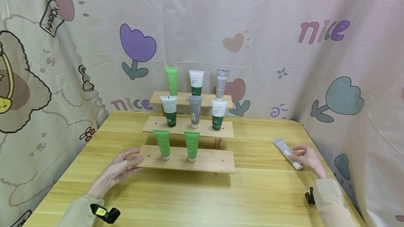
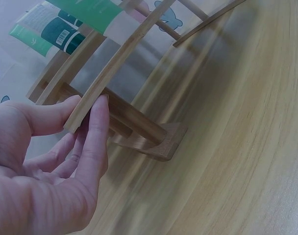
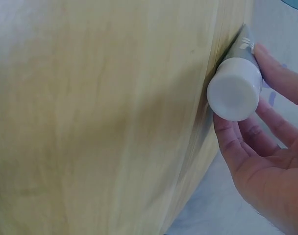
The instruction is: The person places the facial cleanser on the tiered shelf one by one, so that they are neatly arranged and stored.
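Note:
A three-tier wooden display stand [image 1: 211,160] holds upright squeeze tubes. My left hand [image 1: 120,167] pinches the left end of its lowest shelf, thumb on top and fingers beneath, as the left wrist view confirms. Over at the right, a grey squeeze tube [image 1: 282,147] with a white cap [image 3: 235,90] lies on the table. My right hand [image 1: 307,158] grips it near the cap end, thumb on one side and fingers on the other. On the lowest shelf stand two green tubes, one left [image 1: 163,144] and one near the middle [image 1: 192,145].
The middle shelf carries a grey tube [image 1: 195,111] between two white-and-dark-green tubes [image 1: 170,110]. A green tube [image 1: 172,81], a white-and-dark-green tube [image 1: 196,82] and a grey tube [image 1: 222,83] stand on the top shelf. Printed cloth [image 1: 268,16] hangs behind the table [image 1: 252,199].

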`<state>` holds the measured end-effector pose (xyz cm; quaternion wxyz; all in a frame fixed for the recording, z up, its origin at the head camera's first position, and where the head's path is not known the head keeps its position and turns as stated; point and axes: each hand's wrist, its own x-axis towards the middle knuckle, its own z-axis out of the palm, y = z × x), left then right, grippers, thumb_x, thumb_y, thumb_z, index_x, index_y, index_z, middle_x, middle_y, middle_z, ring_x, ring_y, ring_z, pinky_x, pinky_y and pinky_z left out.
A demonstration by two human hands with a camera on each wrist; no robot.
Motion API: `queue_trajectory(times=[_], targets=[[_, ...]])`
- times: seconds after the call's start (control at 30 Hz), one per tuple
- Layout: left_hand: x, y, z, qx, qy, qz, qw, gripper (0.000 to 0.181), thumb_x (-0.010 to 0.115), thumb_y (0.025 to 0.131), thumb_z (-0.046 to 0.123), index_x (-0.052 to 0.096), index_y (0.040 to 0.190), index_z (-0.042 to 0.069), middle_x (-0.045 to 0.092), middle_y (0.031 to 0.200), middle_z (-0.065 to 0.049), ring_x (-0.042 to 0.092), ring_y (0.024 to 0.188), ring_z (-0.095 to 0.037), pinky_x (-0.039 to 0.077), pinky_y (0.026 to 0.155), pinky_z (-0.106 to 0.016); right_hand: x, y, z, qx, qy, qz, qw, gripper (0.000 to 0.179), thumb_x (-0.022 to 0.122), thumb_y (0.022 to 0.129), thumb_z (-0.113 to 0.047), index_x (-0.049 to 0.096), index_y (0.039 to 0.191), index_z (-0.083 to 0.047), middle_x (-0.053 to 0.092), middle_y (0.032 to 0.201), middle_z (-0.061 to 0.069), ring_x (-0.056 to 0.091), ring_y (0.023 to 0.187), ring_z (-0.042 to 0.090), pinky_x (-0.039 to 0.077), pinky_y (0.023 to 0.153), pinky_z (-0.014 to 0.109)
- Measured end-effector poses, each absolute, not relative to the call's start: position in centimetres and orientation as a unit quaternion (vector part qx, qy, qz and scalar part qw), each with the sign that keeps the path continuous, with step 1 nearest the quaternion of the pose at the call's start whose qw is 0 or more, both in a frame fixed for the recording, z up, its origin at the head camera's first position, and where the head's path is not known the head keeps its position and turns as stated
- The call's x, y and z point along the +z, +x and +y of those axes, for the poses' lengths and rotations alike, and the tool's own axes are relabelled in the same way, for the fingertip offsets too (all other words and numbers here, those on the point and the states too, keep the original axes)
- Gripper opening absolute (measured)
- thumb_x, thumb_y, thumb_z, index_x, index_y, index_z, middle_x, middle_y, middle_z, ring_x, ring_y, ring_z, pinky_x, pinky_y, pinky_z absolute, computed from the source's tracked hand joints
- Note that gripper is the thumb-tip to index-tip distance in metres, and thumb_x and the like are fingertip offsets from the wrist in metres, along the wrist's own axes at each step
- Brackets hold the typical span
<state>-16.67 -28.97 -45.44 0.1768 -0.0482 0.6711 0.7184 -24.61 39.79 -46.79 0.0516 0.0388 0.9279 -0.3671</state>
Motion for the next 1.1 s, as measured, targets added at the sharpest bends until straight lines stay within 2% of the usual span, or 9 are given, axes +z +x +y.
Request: queue_trajectory(times=[0.3, 0.67, 0.9, 1.1], targets=[[-45.4, -16.7, -29.0, 0.722, -0.043, 0.667, 0.176, 0.077, 0.058, 0.101, 0.008, 0.007, 0.157, -0.009, 0.055, 0.113, -0.001, 0.067, 0.096, -0.007, 0.061, 0.093, -0.027, -46.5, -24.5, 39.3, -0.350, 0.033, 0.935, 0.047, 0.059, 0.079, 0.088, -0.023, 0.056, 0.126, 0.016, 0.070, 0.108, 0.031, 0.062, 0.082, 0.010, 0.052, 0.064, 0.022], [-45.3, -16.7, -29.0, 0.724, -0.040, 0.665, 0.177, 0.077, 0.059, 0.101, 0.007, 0.007, 0.156, -0.010, 0.055, 0.112, -0.001, 0.067, 0.095, -0.007, 0.061, 0.092, -0.026, -46.1, -24.4, 38.0, -0.338, 0.017, 0.941, 0.016, 0.050, 0.077, 0.087, -0.021, 0.063, 0.119, 0.014, 0.072, 0.100, 0.025, 0.059, 0.076, 0.007, 0.048, 0.062, 0.019], [-45.3, -16.7, -29.0, 0.726, -0.034, 0.663, 0.179, 0.078, 0.059, 0.101, 0.007, 0.006, 0.156, -0.011, 0.056, 0.112, -0.001, 0.067, 0.095, -0.008, 0.061, 0.092, -0.026, -45.3, -24.4, 36.3, -0.375, -0.005, 0.927, 0.012, 0.048, 0.073, 0.092, -0.015, 0.059, 0.126, 0.016, 0.069, 0.109, 0.029, 0.058, 0.085, 0.008, 0.052, 0.063, 0.018], [-45.3, -16.7, -28.9, 0.720, -0.044, 0.669, 0.179, 0.080, 0.059, 0.101, 0.008, 0.005, 0.156, -0.010, 0.055, 0.112, -0.001, 0.066, 0.094, -0.007, 0.061, 0.093, -0.026, -44.4, -24.5, 34.6, -0.409, -0.034, 0.912, 0.016, 0.048, 0.065, 0.097, -0.010, 0.052, 0.131, 0.020, 0.064, 0.114, 0.035, 0.056, 0.082, 0.005, 0.053, 0.062, 0.020]])
